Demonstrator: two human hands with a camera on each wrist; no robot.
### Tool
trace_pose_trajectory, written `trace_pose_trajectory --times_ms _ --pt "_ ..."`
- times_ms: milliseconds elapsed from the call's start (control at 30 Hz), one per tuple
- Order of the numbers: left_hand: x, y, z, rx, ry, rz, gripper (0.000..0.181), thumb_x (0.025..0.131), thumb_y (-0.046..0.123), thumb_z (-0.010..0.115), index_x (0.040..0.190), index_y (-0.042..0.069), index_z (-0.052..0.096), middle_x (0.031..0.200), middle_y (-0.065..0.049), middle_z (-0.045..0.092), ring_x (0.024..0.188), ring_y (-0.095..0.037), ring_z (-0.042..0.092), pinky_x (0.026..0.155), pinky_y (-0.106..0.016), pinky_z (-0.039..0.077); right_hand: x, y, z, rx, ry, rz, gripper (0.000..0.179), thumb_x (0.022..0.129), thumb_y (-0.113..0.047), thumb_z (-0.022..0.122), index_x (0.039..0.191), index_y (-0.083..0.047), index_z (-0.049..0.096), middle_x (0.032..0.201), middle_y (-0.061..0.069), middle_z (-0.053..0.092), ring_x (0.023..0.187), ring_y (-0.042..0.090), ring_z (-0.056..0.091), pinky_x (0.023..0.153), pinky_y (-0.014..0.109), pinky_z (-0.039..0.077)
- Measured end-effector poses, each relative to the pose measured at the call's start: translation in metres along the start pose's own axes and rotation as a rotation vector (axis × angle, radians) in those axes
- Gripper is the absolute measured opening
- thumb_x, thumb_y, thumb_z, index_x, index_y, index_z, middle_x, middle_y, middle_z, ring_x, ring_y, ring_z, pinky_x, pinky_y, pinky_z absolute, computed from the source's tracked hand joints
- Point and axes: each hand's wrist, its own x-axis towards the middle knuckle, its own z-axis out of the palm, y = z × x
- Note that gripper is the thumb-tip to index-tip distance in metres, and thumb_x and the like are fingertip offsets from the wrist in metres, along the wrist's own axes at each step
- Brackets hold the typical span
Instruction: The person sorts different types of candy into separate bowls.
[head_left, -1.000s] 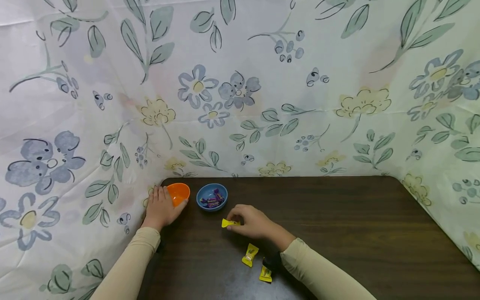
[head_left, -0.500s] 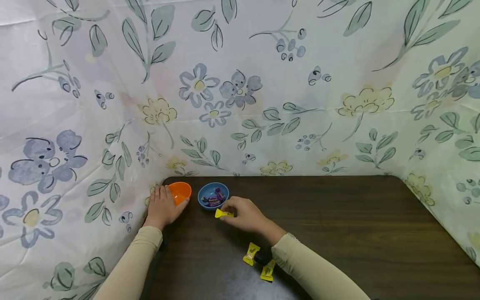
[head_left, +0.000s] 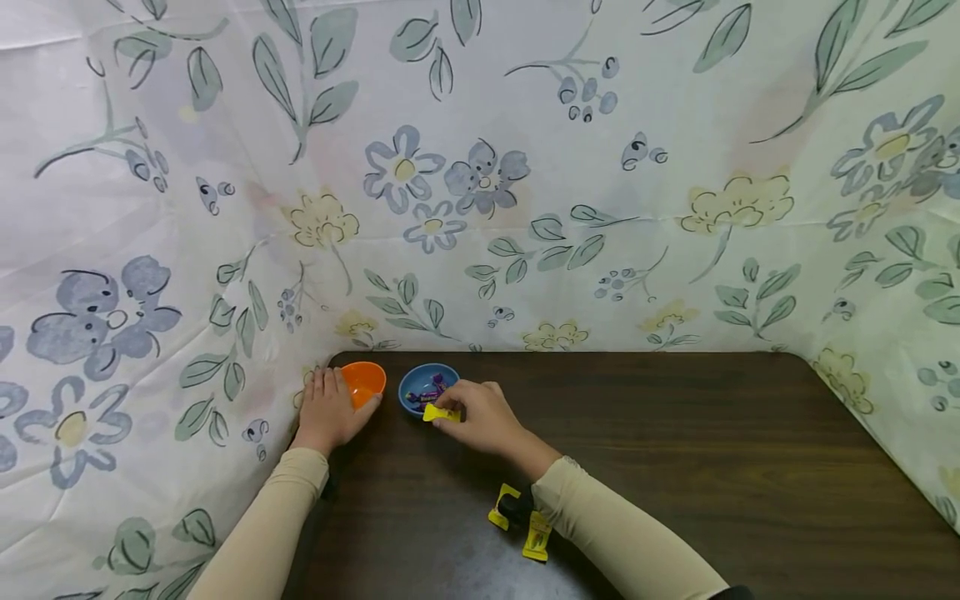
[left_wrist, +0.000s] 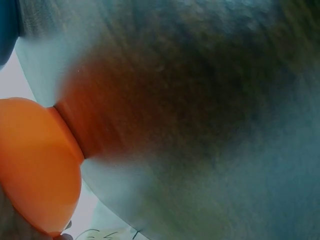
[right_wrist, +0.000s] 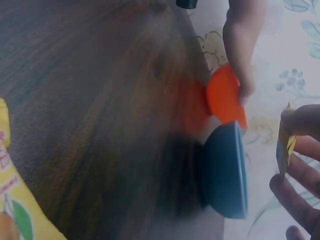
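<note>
My left hand (head_left: 327, 408) holds the side of an orange bowl (head_left: 366, 380), its fingers along the left and its thumb at the near right. Beside it stands a blue bowl (head_left: 403, 393) with several purple-wrapped candies (head_left: 422, 397) inside. Between thumb and fingertips, my right hand (head_left: 483, 417) pinches a yellow-wrapped candy (head_left: 441, 413), which overlaps the blue bowl's near rim in the head view. In the right wrist view, this candy (right_wrist: 285, 145) is level with the blue bowl's mouth (right_wrist: 242, 170), a gap apart. Candies inside the orange bowl are not visible.
Two more yellow-wrapped candies (head_left: 537, 537) lie on the dark wooden table (head_left: 675, 467), close to the right wrist. A black wrist camera (head_left: 514, 506) partly covers one of them. Floral cloth (head_left: 555, 167) rises behind the table and along both sides.
My right hand has moved away from me and slightly left with the yellow candy, from the near side of the blue bowl to its rim. The left hand keeps its place on the orange bowl.
</note>
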Motion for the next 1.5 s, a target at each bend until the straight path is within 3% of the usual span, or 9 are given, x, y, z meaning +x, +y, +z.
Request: trace_pose_trajectory --times_ms 600,900,1133,1500 --pt "0.003 -0.006 0.001 0.009 0.026 -0.001 0.112 0.101 0.073 0.039 0.157 -0.023 0.022 0.166 -0.044 0.022 0.155 -0.062 0.021 0.131 -0.069 0.011 0.020 -0.009 0.001 -0.007 0.025 -0.007 0.022 0.095 -0.041 0.080 0.110 -0.025 0.080 0.105 -0.013 0.074 0.096 0.005 0.065 0.102 0.044 0.044" --pt "0.002 0.001 -0.001 0.025 0.008 -0.003 0.108 0.103 0.069 0.040 0.157 -0.023 0.022 0.166 -0.043 0.022 0.155 -0.062 0.021 0.131 -0.068 0.011 0.025 -0.013 0.002 0.025 0.042 0.011 0.021 0.095 -0.039 0.080 0.110 -0.025 0.080 0.105 -0.011 0.074 0.097 0.006 0.065 0.101 0.044 0.044" --pt "0.002 0.001 0.002 0.025 -0.004 -0.010 0.110 0.102 0.071 0.041 0.158 -0.022 0.020 0.167 -0.043 0.020 0.156 -0.061 0.019 0.131 -0.067 0.011 0.027 -0.013 0.006 0.028 0.014 0.035 0.021 0.095 -0.040 0.080 0.110 -0.024 0.080 0.104 -0.011 0.074 0.098 0.006 0.066 0.102 0.045 0.044" --pt "0.000 -0.001 0.001 0.021 0.029 0.004 0.107 0.104 0.068 0.041 0.157 -0.023 0.023 0.166 -0.043 0.023 0.156 -0.061 0.022 0.131 -0.067 0.012 0.044 -0.014 0.014 0.013 0.004 0.031 0.022 0.096 -0.042 0.078 0.108 -0.025 0.080 0.105 -0.011 0.074 0.097 0.007 0.067 0.101 0.045 0.043"
